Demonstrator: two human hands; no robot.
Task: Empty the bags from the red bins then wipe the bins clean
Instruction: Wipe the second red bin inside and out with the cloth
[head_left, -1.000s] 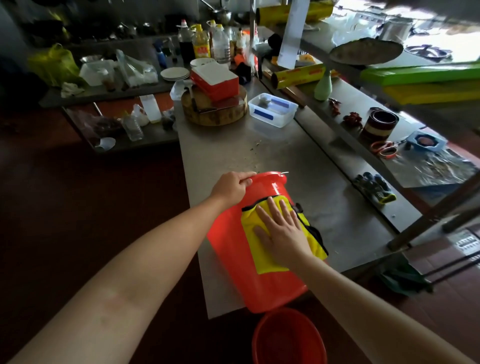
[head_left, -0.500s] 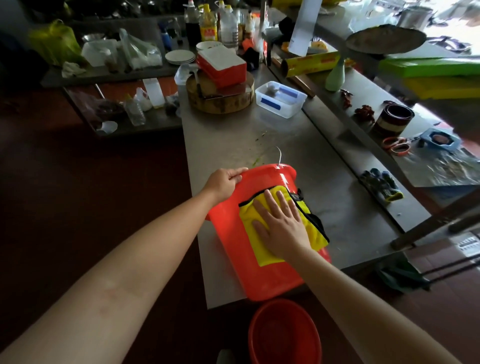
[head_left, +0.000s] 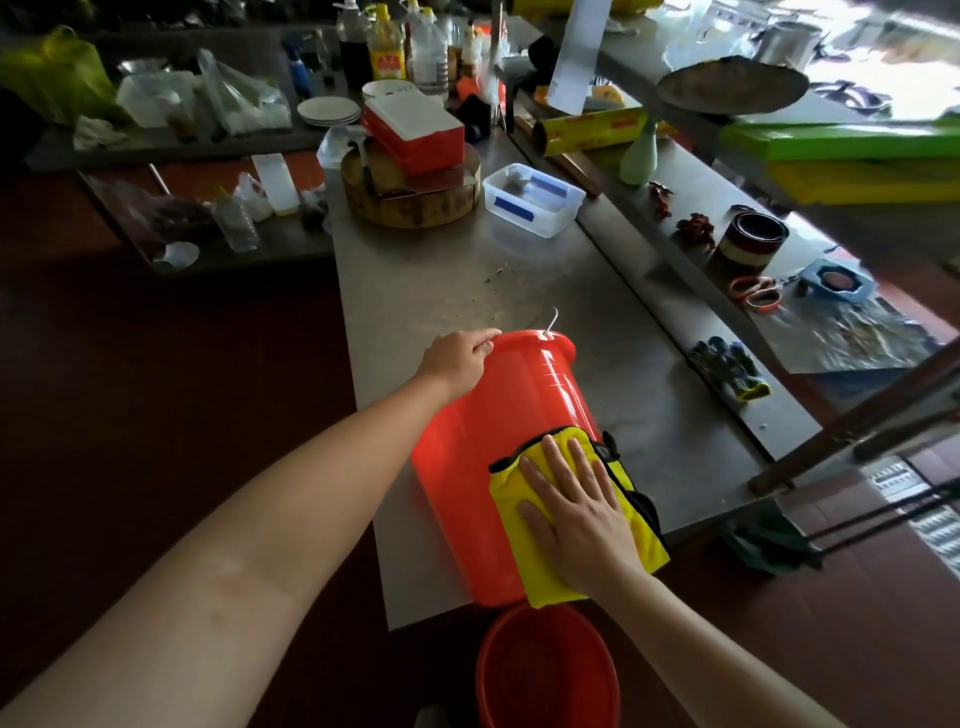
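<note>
Red round plastic bin (head_left: 493, 441) lay on its side at the near edge of the grey steel table (head_left: 441, 270), left hand (head_left: 457, 358) gripping its far rim, right hand (head_left: 576, 514) flat, fingers straight, pressing a yellow black-edged cloth (head_left: 550, 587) onto its wall, second red round bin (head_left: 545, 670) below that edge.

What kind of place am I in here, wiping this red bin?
Most likely a working kitchen, perhaps commercial: the red bin lies on a long stainless steel table, with a thick round chopping block, oil and sauce bottles and a cling film roll beyond it.
</note>
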